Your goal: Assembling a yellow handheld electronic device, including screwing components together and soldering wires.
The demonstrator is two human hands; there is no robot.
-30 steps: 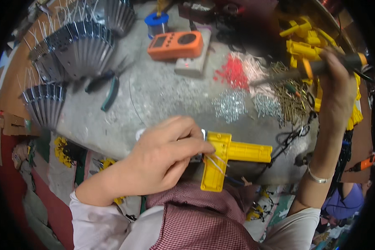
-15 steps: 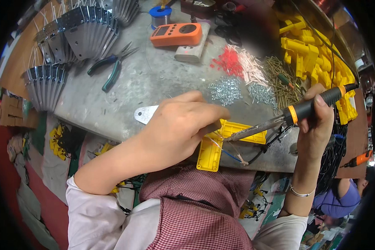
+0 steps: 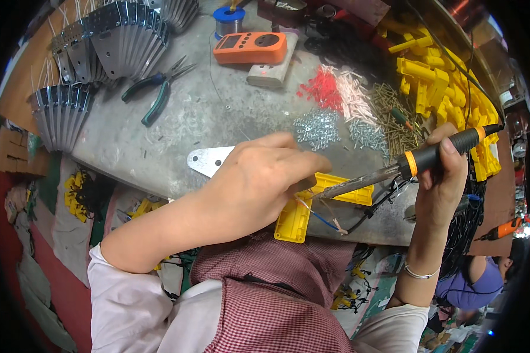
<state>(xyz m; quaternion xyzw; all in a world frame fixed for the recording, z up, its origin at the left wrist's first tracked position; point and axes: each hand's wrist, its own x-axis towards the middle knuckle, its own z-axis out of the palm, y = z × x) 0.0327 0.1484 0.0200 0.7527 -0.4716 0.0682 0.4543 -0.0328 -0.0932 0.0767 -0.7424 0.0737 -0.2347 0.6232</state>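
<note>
Yellow T-shaped plastic housing (image 3: 312, 203) lies at the near edge of the grey metal workbench (image 3: 176, 141), partly overhanging it. Our left hand (image 3: 265, 176) presses down on it, fingers curled over the part and a flat silver metal plate (image 3: 209, 160). Our right hand (image 3: 444, 182) is clenched round the black-and-orange soldering iron (image 3: 418, 162), tip at the housing beside thin loose wires (image 3: 324, 217). Green-handled pliers (image 3: 156, 91) lie toward the far left.

A grey metal workbench (image 3: 188, 123) carries fanned stacks of metal plates (image 3: 121, 41), green-handled pliers (image 3: 156, 91), an orange meter (image 3: 250, 47) and a spool of solder wire (image 3: 228, 19). Piles of screws (image 3: 318, 126), red plugs (image 3: 321, 89) and yellow plastic parts (image 3: 447, 82) lie further right. A yellow plastic piece (image 3: 294, 217) and a flat metal plate (image 3: 206, 159) sit at the near edge.
</note>
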